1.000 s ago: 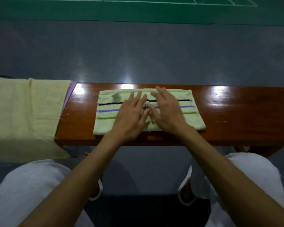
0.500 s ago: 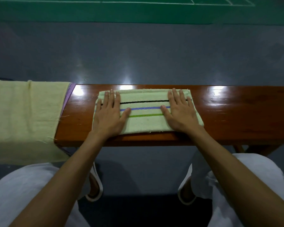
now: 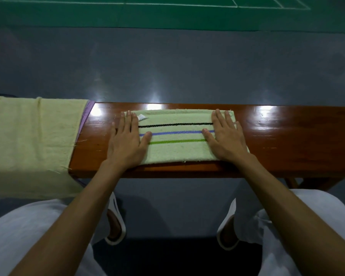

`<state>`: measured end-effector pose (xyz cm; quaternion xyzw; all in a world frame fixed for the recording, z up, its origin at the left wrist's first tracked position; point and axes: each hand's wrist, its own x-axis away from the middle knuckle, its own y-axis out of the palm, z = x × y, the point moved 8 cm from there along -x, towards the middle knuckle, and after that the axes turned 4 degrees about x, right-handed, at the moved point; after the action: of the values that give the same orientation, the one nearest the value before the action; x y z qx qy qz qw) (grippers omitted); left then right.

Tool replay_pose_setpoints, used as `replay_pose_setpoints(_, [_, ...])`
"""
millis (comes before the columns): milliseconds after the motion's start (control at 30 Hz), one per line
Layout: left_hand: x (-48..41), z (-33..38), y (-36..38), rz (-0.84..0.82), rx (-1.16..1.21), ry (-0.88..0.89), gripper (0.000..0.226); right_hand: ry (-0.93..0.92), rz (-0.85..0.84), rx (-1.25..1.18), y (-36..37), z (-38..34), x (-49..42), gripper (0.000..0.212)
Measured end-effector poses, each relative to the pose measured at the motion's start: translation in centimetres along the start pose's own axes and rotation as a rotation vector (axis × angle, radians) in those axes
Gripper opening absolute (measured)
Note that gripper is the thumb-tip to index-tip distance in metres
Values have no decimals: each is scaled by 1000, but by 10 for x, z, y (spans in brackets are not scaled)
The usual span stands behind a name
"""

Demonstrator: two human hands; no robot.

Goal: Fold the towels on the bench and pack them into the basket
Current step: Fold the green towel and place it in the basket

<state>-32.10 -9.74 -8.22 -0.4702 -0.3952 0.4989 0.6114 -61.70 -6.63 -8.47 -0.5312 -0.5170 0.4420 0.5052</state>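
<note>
A pale green folded towel (image 3: 177, 150) with black, blue and green stripes lies flat on the glossy wooden bench (image 3: 287, 140). My left hand (image 3: 126, 142) presses flat on the towel's left end, fingers straight, partly over the bench. My right hand (image 3: 225, 136) presses flat on its right end. A small white label (image 3: 142, 117) shows near the towel's far left corner. No basket is in view.
A larger yellow towel (image 3: 30, 140) drapes over the bench's left end, with a purple cloth edge (image 3: 89, 110) showing under it. Grey floor and a green court lie beyond the bench. My knees and slippers are below the near edge.
Both hands slid apart from the towel's middle to its two ends, smoothing it flat. The left hand has now uncovered the white label.
</note>
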Motion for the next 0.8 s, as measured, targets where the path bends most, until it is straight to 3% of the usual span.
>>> replay_pose_setpoints(267, [19,35,-23,180,131,82,88,33,189,-308,-29,11,8,72])
replay_pose_setpoints(400, [28,63,-20,218,182,176,75,243,275,-326,-39,40,13,54])
replay_pose_setpoints(600, [31,80,2,156,121,179,81,402,177,-142,-37,50,21,55])
replay_pose_setpoints(700, [31,86,10,138,97,161,85,418,136,-187,-31,55,17,59])
replay_pose_setpoints(800, [31,91,13,138,110,158,85,439,85,-282,-27,62,13,48])
